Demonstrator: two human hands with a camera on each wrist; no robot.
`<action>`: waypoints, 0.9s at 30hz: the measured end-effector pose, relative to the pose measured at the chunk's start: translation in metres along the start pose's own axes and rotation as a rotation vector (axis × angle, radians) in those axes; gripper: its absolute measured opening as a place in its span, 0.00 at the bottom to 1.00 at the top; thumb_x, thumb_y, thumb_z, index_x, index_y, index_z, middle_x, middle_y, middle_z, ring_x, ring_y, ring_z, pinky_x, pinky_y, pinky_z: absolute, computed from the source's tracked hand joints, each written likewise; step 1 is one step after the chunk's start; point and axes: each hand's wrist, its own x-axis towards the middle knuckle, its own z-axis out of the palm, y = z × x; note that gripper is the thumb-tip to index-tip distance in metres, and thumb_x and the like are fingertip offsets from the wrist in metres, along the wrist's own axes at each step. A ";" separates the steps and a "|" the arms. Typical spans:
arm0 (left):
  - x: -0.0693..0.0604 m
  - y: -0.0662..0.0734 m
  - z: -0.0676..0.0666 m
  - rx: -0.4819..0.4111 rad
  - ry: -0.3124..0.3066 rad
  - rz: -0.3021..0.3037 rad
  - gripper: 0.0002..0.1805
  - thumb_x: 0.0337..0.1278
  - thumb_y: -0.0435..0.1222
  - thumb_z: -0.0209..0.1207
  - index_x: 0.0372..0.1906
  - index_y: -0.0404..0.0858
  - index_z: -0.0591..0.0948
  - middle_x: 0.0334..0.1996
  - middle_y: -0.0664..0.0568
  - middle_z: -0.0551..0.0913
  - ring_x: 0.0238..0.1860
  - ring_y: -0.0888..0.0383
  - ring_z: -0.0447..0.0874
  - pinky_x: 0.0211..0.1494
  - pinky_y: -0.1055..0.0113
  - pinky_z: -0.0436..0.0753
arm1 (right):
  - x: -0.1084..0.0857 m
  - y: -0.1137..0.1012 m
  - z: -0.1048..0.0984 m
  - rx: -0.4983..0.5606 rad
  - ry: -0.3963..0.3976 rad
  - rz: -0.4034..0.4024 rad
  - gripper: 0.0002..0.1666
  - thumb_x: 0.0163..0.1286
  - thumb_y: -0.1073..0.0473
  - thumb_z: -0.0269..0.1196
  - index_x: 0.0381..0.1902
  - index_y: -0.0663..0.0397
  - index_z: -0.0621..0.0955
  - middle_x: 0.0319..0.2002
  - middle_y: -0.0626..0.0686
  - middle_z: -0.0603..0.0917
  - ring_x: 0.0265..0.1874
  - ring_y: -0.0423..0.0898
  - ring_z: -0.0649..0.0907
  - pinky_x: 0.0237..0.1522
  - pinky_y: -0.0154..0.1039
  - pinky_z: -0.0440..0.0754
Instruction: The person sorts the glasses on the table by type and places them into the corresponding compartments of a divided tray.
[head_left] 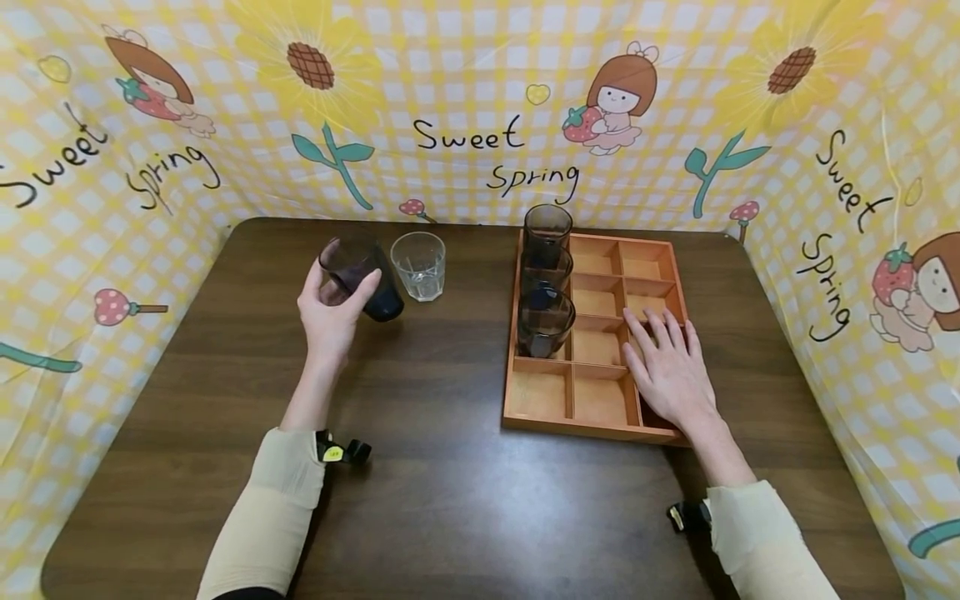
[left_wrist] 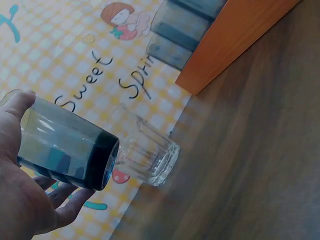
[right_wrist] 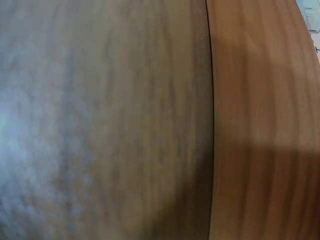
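Observation:
My left hand (head_left: 330, 315) grips a dark tinted drinking glass (head_left: 381, 292), thumb on one side and fingers round the other. It is held tilted above the table, its thick base pointing down to the right. Close beside it a clear glass (head_left: 422, 271) stands upright; the left wrist view shows that clear glass (left_wrist: 152, 157) just past the dark base. My right hand (head_left: 671, 371) rests on the right side of a wooden compartment tray (head_left: 592, 430), fingers spread. Three dark glasses (head_left: 546, 325) stand in the tray's left column. The right wrist view shows only the tray's side wall (right_wrist: 260, 125) and the table.
The dark wooden table (head_left: 420, 500) is enclosed at the back and sides by a yellow checked cloth (head_left: 465, 83) with printed figures. Low dividers (head_left: 600, 365) split the tray into square compartments. The tray's walls rise slightly above the tabletop.

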 end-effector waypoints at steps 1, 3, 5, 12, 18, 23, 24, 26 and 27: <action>-0.003 0.000 0.001 0.006 -0.010 0.005 0.36 0.61 0.29 0.77 0.74 0.46 0.81 0.41 0.63 0.95 0.43 0.66 0.94 0.50 0.75 0.88 | 0.000 0.000 0.000 0.002 -0.001 0.000 0.35 0.92 0.43 0.44 0.89 0.46 0.62 0.86 0.65 0.61 0.86 0.70 0.56 0.86 0.73 0.44; -0.009 0.000 0.002 0.028 -0.034 0.018 0.37 0.61 0.28 0.77 0.75 0.46 0.81 0.42 0.63 0.95 0.43 0.67 0.94 0.49 0.76 0.88 | 0.000 -0.001 -0.001 0.003 0.001 -0.003 0.35 0.92 0.43 0.43 0.89 0.46 0.62 0.86 0.65 0.61 0.86 0.70 0.56 0.85 0.74 0.44; -0.015 -0.001 0.005 0.048 -0.061 0.025 0.38 0.60 0.27 0.77 0.75 0.46 0.80 0.43 0.64 0.94 0.44 0.67 0.94 0.49 0.76 0.88 | 0.000 -0.001 -0.002 0.005 0.003 -0.005 0.35 0.92 0.43 0.43 0.89 0.46 0.62 0.86 0.65 0.61 0.86 0.70 0.56 0.85 0.74 0.44; -0.039 -0.002 0.021 0.080 -0.171 0.002 0.40 0.57 0.25 0.77 0.75 0.43 0.80 0.50 0.64 0.92 0.44 0.68 0.92 0.46 0.76 0.88 | -0.001 -0.002 -0.002 0.007 -0.005 -0.004 0.35 0.92 0.44 0.43 0.89 0.48 0.61 0.86 0.65 0.61 0.86 0.70 0.55 0.85 0.74 0.44; -0.056 0.001 0.036 0.110 -0.249 -0.006 0.40 0.56 0.25 0.78 0.75 0.44 0.80 0.45 0.67 0.92 0.41 0.68 0.91 0.39 0.76 0.86 | 0.000 -0.004 -0.001 0.010 -0.012 -0.008 0.35 0.92 0.43 0.43 0.89 0.47 0.61 0.86 0.66 0.61 0.86 0.71 0.56 0.85 0.74 0.45; -0.070 0.003 0.050 0.072 -0.343 0.005 0.42 0.55 0.22 0.77 0.76 0.42 0.78 0.48 0.66 0.92 0.44 0.65 0.92 0.43 0.74 0.89 | 0.000 -0.002 -0.001 0.010 -0.006 -0.003 0.35 0.92 0.43 0.43 0.89 0.47 0.61 0.86 0.65 0.61 0.86 0.70 0.56 0.85 0.74 0.44; -0.073 0.004 0.053 0.065 -0.361 0.007 0.43 0.54 0.22 0.77 0.76 0.41 0.78 0.48 0.65 0.92 0.45 0.65 0.92 0.44 0.73 0.89 | 0.000 -0.002 -0.001 0.010 -0.005 -0.003 0.35 0.92 0.43 0.43 0.89 0.47 0.62 0.86 0.65 0.61 0.86 0.70 0.56 0.85 0.74 0.44; -0.080 0.005 0.060 0.052 -0.394 0.008 0.43 0.54 0.21 0.76 0.77 0.41 0.77 0.48 0.64 0.93 0.44 0.64 0.93 0.46 0.72 0.90 | 0.000 -0.001 -0.001 0.010 -0.004 -0.003 0.35 0.92 0.43 0.43 0.89 0.47 0.62 0.85 0.65 0.61 0.86 0.70 0.56 0.85 0.74 0.44; -0.084 0.005 0.063 0.040 -0.409 0.008 0.44 0.53 0.21 0.76 0.77 0.40 0.77 0.48 0.63 0.93 0.45 0.64 0.94 0.46 0.72 0.91 | 0.000 -0.001 -0.001 0.010 -0.005 -0.004 0.35 0.92 0.43 0.43 0.89 0.47 0.62 0.85 0.65 0.61 0.86 0.70 0.56 0.85 0.74 0.44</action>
